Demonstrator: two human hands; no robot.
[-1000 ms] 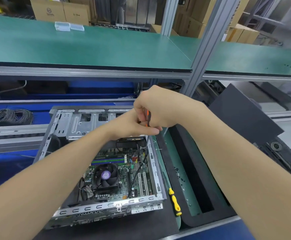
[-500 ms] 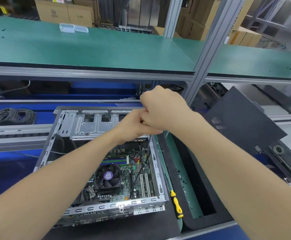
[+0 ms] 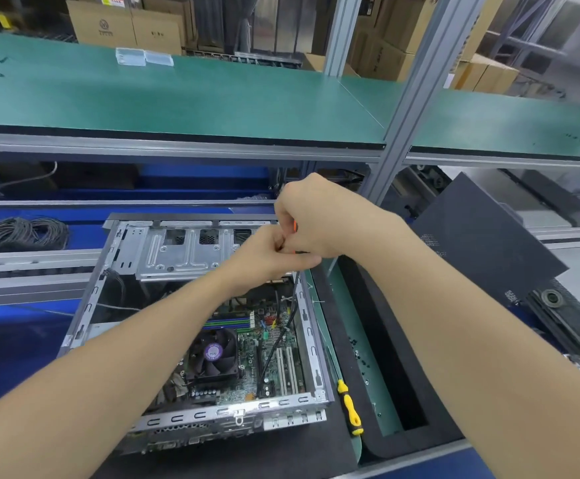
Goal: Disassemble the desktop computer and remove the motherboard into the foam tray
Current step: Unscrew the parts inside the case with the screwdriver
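- Two early steps look done to me: the side panel [image 3: 482, 243] is off and sits toward the desk's [image 3: 12, 357] right edge, and the computer case [image 3: 226, 411] lies open near the front edge.
- Most of the job is left, I judge. The motherboard [image 3: 274, 354] sits flat on the case floor, green and crowded, with its CPU fan [image 3: 214, 352] mounted and a black cable [image 3: 274, 344] running across it.
- The foam tray [image 3: 409, 444], just beside the case on the right, holds no board.
- My hands are bunched together over the case's far right corner. My right hand [image 3: 319, 223] grips an orange-handled tool [image 3: 294, 225]. My left hand [image 3: 267, 257] is curled against it, and I cannot tell what it pinches.
- A yellow screwdriver [image 3: 350, 409] lies between case and tray.
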